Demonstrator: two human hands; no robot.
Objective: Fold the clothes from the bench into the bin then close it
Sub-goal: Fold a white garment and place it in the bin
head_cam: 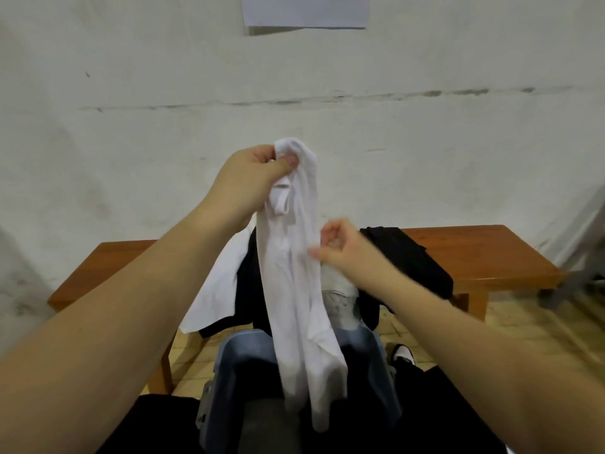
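The left hand (248, 178) pinches the top of a white shirt (294, 273), which hangs over the blue bin (229, 358). The blurred right hand (340, 247), fingers curled, touches its edge. Dark clothes (412, 257) lie on the worktop (491, 250) beyond.

A plain utility or laundry-type room, likely in a home: a scuffed, cracked whitewashed wall (425, 132) with a paper sheet (306, 9) stuck up, yellowish floor tiles (523, 326), and a wooden bench (484, 257) carrying loose clothes (409, 257)
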